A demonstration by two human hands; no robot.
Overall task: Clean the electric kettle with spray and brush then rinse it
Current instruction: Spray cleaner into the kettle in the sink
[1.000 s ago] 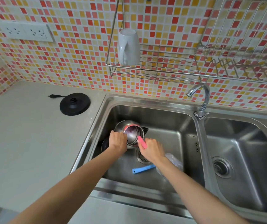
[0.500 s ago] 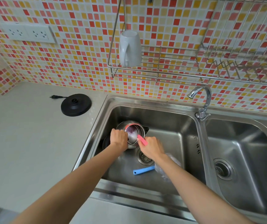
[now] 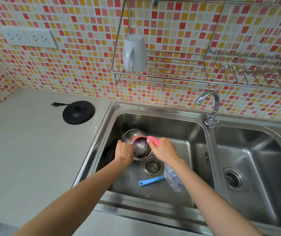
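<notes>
The kettle lies tilted in the left sink, its open mouth facing up and toward the person. The left hand is clamped on the near left side of the kettle's rim and steadies it. The right hand is closed around a pink handle, which I take to be the brush; its working end reaches into the kettle's mouth, just left of the fingers. Below the right wrist a clear bottle, probably the spray, lies on the sink floor, and a blue tool lies just left of it. The drain sits just below both hands. The black lid seems to hang open to the left of the left hand, though it is mostly hidden.

The step in hand looks like scrubbing the inside, so the task is likely about midway, with rinsing left to do. To do it well, the left hand should grip firmly, because the smooth, wet steel body can roll or slip on the sink floor when the brush pushes against it. The brush should sweep around the wall and reach the bottom; the dark reddish tint inside suggests residue or cleaner there. Turning the kettle a little under the left hand would bring each part of the wall to the brush. The tap stands up and to the right of the right hand, near enough for rinsing. The base rests dry on the worktop, well to the left of the left hand, and should stay clear of splashes.
</notes>
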